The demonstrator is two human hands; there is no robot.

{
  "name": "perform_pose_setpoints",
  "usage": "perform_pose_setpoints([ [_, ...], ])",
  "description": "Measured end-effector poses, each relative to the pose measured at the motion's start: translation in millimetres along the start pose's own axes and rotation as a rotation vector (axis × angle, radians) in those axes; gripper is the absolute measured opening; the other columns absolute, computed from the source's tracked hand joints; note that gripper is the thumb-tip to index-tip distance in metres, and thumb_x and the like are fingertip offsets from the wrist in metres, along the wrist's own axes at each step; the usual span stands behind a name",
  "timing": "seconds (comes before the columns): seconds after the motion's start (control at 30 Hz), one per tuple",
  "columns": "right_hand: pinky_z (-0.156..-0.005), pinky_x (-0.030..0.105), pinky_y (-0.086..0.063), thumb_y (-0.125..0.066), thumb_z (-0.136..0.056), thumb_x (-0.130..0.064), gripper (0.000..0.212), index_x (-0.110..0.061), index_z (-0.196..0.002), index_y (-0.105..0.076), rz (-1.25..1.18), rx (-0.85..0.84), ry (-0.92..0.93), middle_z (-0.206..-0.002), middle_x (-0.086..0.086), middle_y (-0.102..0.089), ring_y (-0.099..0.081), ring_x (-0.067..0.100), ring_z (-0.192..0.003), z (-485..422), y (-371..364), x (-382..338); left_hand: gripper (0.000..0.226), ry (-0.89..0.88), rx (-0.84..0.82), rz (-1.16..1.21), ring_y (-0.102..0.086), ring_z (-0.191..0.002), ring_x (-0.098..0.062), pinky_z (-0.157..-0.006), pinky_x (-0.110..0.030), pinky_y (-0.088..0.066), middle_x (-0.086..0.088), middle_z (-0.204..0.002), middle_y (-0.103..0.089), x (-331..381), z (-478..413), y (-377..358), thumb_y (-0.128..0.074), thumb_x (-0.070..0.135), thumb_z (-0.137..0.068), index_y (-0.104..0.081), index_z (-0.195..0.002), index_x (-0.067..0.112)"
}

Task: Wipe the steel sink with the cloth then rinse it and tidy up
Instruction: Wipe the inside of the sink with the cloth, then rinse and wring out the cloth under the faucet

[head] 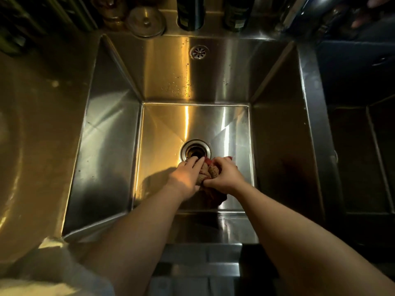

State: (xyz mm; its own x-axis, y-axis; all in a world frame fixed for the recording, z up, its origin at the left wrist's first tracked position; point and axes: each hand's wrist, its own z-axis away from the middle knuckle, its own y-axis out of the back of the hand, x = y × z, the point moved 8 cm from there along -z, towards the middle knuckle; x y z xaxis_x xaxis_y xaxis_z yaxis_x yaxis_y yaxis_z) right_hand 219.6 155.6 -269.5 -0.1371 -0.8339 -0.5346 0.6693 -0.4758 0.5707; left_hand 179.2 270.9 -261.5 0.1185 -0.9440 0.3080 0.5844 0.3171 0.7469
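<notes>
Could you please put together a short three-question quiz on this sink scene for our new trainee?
1. True or false: the cloth lies on the counter outside the sink.
2. Which hand has its fingertips at the rim of the drain: A left hand, B right hand?
3. What round fitting sits high on the sink's back wall?

Key: 1 false, it is bunched on the sink floor under both hands. 2 A. 3 The overflow grille.
</notes>
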Motion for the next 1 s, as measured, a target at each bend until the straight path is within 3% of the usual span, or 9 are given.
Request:
perform_pose_setpoints([
  [0.1,-0.093,0.041,-0.046,-0.080,-0.053,-0.041,0.067,-0.025,-0.112,-0.054,-0.025,0.034,0.070,-0.113,0.000,-0.050,-0.049,0.022,-0.105,14.8,6.7,-16.0,0.092,0.027,0.014,0.006,-0.020,-0.139,-0.024,-0.107,-0.041,-0.035,0.006,-0.157,-0.007,-0.5,14.8,13.2,-0.066,0.030,-0.083,-0.003,-0.149,0.033],
  [0.3,-0.088,0.037,-0.050,-0.078,-0.046,-0.045,0.076,-0.026,-0.114,-0.052,-0.051,0.006,0.151,-0.107,-0.005,-0.050,-0.054,0.019,-0.099,40.2,13.8,-39.0,0.071,0.044,0.034,0.027,-0.031,-0.131,-0.026,-0.102,-0.042,-0.040,0.004,-0.152,-0.021,0.6,42.1,38.5,-0.070,0.033,-0.078,-0.032,-0.138,0.034],
  [0.4,-0.085,0.035,-0.052,-0.073,-0.042,-0.050,0.075,-0.031,-0.110,-0.049,-0.146,0.028,0.189,-0.104,-0.007,-0.056,-0.057,0.015,-0.095,53.5,21.2,-49.5,0.065,0.050,0.051,-0.009,-0.035,-0.127,-0.025,-0.100,-0.043,-0.041,0.006,-0.147,-0.028,1.2,51.0,54.0,-0.066,0.027,-0.079,-0.035,-0.136,0.033],
  [0.53,-0.089,0.031,-0.050,-0.077,-0.049,-0.042,0.078,-0.034,-0.118,-0.042,-0.278,0.026,0.215,-0.105,-0.012,-0.056,-0.057,0.011,-0.102,65.1,25.8,-56.9,0.065,0.022,0.096,-0.083,-0.034,-0.127,-0.024,-0.099,-0.047,-0.039,0.004,-0.142,-0.034,2.8,64.2,76.4,-0.063,0.028,-0.078,-0.035,-0.137,0.030],
  [0.67,-0.084,0.027,-0.051,-0.079,-0.048,-0.043,0.070,-0.038,-0.107,-0.041,-0.270,0.076,0.222,-0.097,-0.017,-0.056,-0.058,0.009,-0.097,72.3,32.4,-69.0,0.061,0.010,0.171,-0.173,-0.032,-0.129,-0.021,-0.102,-0.052,-0.027,0.002,-0.136,-0.041,9.8,76.6,94.8,-0.064,0.030,-0.075,-0.040,-0.130,0.021],
  [0.8,-0.069,0.009,-0.041,-0.077,-0.049,-0.045,0.062,-0.041,-0.101,-0.044,-0.235,0.125,0.263,-0.088,-0.022,-0.055,-0.057,0.000,-0.084,78.7,43.5,-89.8,0.055,0.031,0.191,-0.053,-0.033,-0.130,-0.021,-0.112,-0.057,-0.006,-0.004,-0.126,-0.047,5.3,86.3,106.8,-0.063,0.022,-0.075,-0.041,-0.125,0.015],
  [0.9,-0.077,0.018,-0.047,-0.075,-0.051,-0.043,0.065,-0.030,-0.110,-0.052,-0.188,0.156,0.308,-0.095,-0.010,-0.061,-0.059,0.010,-0.093,82.6,50.0,-110.9,0.055,0.001,0.227,-0.038,-0.039,-0.123,-0.024,-0.112,-0.056,-0.009,-0.005,-0.118,-0.053,0.9,95.1,121.8,-0.066,0.025,-0.073,-0.038,-0.120,0.016],
  [1.0,-0.089,0.032,-0.045,-0.066,-0.051,-0.050,0.069,-0.027,-0.114,-0.051,-0.105,0.240,0.359,-0.098,-0.006,-0.053,-0.050,0.019,-0.102,89.2,56.8,-137.4,0.059,-0.048,0.307,-0.057,-0.041,-0.116,-0.026,-0.109,-0.051,-0.020,-0.004,-0.114,-0.054,-6.0,106.7,143.9,-0.065,0.026,-0.070,-0.035,-0.121,0.019],
])
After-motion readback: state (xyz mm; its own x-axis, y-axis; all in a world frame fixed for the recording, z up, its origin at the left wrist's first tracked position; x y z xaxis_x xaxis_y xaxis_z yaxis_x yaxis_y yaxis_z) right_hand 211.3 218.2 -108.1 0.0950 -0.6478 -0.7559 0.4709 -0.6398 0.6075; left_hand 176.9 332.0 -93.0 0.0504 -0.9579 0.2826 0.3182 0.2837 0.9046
